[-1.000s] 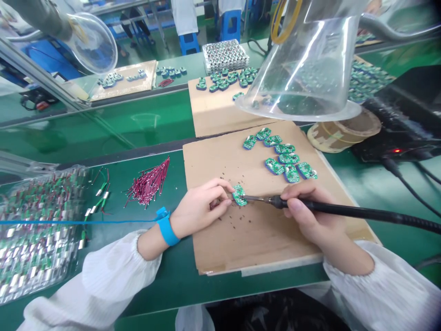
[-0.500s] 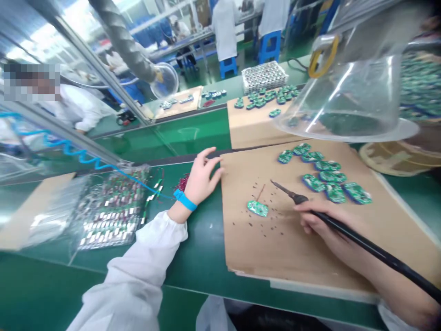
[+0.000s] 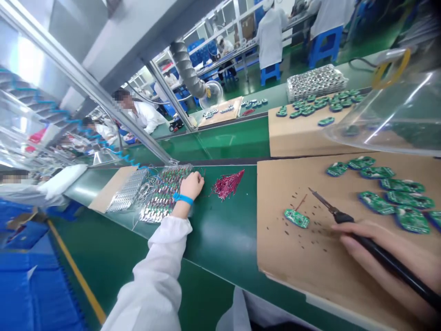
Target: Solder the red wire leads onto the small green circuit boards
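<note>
My right hand (image 3: 389, 257) grips a black soldering iron (image 3: 347, 220) whose tip hovers over the cardboard sheet (image 3: 310, 271), just right of a small green circuit board (image 3: 296, 218) with a red wire attached. My left hand (image 3: 192, 185), with a blue wrist strap (image 3: 183, 198), reaches far left. Its fingers curl over the edge of a clear tray of wired boards (image 3: 161, 195); whether they hold anything I cannot make out. A bundle of red wires (image 3: 227, 184) lies between that hand and the cardboard.
Several finished green boards (image 3: 386, 191) lie at the cardboard's right. A clear fume hood (image 3: 389, 119) hangs over them. A second cardboard with boards (image 3: 303, 124) and a tray of parts (image 3: 315, 80) sit across the belt. Other workers in white sit at the left and behind.
My left hand let go of the small board and moved left past the red wires to the tray. The iron lifted off the board, and my view swung left.
</note>
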Demonstrator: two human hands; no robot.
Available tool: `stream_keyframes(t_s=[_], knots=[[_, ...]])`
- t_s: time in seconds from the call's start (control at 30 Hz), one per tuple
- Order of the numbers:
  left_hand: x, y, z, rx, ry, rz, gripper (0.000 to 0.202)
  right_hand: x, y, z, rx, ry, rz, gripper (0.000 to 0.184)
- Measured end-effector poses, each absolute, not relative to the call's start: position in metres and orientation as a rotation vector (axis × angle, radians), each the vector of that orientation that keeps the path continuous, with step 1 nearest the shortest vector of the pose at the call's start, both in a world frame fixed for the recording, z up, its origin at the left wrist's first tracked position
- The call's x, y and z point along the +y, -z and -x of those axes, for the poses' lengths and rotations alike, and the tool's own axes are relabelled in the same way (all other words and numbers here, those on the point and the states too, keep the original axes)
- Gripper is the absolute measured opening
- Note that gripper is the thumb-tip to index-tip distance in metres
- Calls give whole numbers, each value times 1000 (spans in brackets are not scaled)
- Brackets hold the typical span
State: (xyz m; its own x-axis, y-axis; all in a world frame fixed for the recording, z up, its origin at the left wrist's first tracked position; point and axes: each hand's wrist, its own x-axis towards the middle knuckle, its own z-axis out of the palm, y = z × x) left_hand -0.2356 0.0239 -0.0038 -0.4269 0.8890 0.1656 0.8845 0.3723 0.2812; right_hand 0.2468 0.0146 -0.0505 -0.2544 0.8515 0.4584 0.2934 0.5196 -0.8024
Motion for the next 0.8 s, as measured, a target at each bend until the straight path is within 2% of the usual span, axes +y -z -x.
stream_keyframes(t_s=[0.07,0.2,0.27,0.33,0.43,0.5,0.63,0.8], knots=[[38,-6,235,2536,-595,-1631,14,13,49,-249,-1948,-616,1063,16],[46,-30,221,2365,-835,-1601,6,13,42,-251,-1989,-479,1096,18],[42,-34,198,2172,-885,-1612,15,13,38,-248,-1991,-428,1091,20],[36,-31,163,1923,-856,-1638,23,13,34,-245,-2007,-410,1109,23],[24,-20,96,1587,-764,-1665,15,11,26,-240,-2030,-450,1084,22],[14,-15,57,1346,-709,-1664,21,9,22,-237,-2029,-465,1063,18],[6,-12,15,1139,-669,-1680,25,6,23,-231,-2014,-552,1006,13],[13,-7,12,1136,-623,-1908,18,5,27,-219,-2027,-638,971,42]])
